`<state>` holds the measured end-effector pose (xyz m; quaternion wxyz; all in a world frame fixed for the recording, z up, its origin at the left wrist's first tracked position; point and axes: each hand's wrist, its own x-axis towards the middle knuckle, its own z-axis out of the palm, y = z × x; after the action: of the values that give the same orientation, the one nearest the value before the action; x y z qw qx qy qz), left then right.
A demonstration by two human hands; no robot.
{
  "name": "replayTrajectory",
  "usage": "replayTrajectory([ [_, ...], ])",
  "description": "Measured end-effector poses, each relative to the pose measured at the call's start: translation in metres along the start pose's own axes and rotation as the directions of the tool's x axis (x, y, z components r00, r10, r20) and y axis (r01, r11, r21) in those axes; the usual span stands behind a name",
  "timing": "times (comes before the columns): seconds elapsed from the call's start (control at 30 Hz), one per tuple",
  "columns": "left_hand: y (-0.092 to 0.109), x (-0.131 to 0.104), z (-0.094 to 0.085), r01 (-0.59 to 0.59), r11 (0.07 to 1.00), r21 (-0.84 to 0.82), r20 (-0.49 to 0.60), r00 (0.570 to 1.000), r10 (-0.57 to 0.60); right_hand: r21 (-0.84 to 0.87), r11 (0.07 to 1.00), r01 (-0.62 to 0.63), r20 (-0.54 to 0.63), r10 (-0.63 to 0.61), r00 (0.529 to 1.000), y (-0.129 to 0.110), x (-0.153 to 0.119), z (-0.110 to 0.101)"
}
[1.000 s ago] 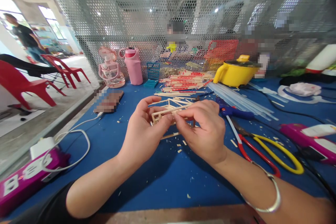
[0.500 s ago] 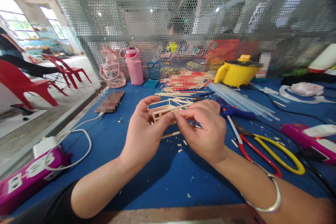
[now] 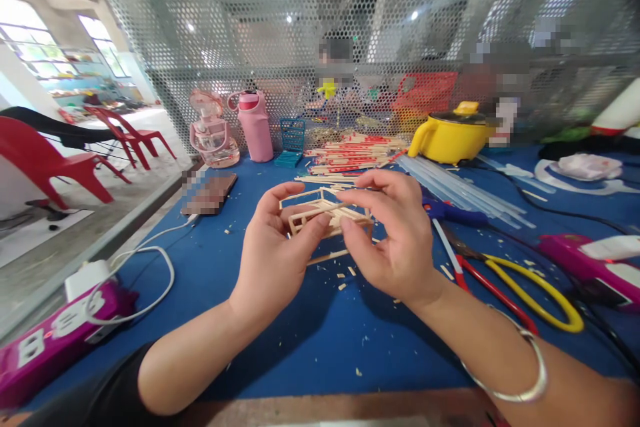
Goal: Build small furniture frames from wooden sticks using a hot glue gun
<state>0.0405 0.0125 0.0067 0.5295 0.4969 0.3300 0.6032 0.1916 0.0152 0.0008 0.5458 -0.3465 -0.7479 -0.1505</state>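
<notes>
A small frame of thin wooden sticks (image 3: 336,219) is held above the blue table between my two hands. My left hand (image 3: 275,240) grips its left side, thumb in front and fingers behind. My right hand (image 3: 395,233) is at the frame's right side, thumb and forefinger apart with sticks visible between them. Whether its fingertips touch the wood is hard to tell. Behind the frame lies a pile of wooden sticks (image 3: 355,153), many with red marks. Small wood offcuts (image 3: 342,287) are scattered on the table below.
Right of my hands lie a blue glue gun (image 3: 455,212), a cutting tool with red and yellow handles (image 3: 535,287) and translucent glue sticks (image 3: 460,190). A yellow pot (image 3: 453,140) stands behind. At left are a phone (image 3: 213,193), a power strip (image 3: 65,327) and a pink bottle (image 3: 256,127).
My right thumb and forefinger have parted from their pinch on the stick at the frame's front. My left hand keeps its grip, almost unmoved.
</notes>
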Motion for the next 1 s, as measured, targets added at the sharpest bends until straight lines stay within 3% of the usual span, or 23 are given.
replayTrajectory([
  [0.13, -0.0012, -0.0001, 0.0002, -0.018, 1.000, -0.018, 0.007, 1.000, 0.018, 0.002, 1.000, 0.023, 0.076, -0.024, 0.997, 0.0033, 0.0019, 0.0000],
  [1.0, -0.0012, -0.0030, -0.0034, -0.014, 1.000, -0.002, 0.018, 1.000, 0.014, 0.115, 0.993, 0.028, 0.093, -0.039, 0.995, 0.0029, -0.0043, 0.0032],
])
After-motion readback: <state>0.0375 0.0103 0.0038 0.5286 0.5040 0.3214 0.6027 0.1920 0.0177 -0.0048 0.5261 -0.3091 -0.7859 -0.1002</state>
